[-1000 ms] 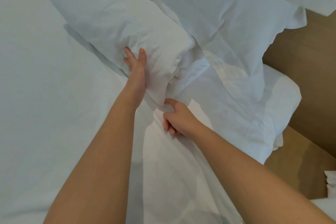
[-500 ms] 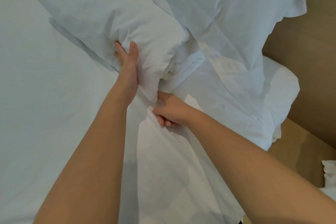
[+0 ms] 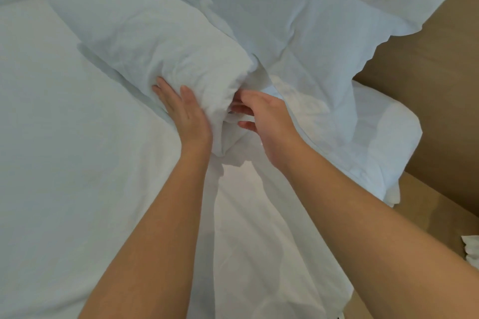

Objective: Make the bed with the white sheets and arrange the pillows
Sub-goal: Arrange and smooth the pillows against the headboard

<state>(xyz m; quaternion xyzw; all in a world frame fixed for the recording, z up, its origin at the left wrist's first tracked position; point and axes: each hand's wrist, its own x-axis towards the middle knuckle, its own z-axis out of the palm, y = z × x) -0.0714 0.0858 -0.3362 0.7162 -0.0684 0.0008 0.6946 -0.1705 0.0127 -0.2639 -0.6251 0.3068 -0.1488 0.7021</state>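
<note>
A white pillow (image 3: 145,31) lies slantwise across the bed, its near end bunched and open. My left hand (image 3: 184,114) presses flat against the left side of that end, fingers straight. My right hand (image 3: 261,119) is at the pillowcase opening with fingers extended, their tips touching the loose fabric; a real hold is not visible. A second white pillow (image 3: 298,15) lies behind, overlapping toward the upper right. The white sheet (image 3: 51,163) covers the mattress beneath both arms, with a loose fold (image 3: 259,215) running toward me.
A brown wooden surround (image 3: 435,90) borders the bed on the right. The mattress corner (image 3: 388,142) bulges out there. A bit of white cloth (image 3: 471,248) shows at the right edge.
My right hand let go of the gripped fabric, opened and rose to the pillow's open end. My left hand stayed flat against the pillow's side. The camera shifted slightly.
</note>
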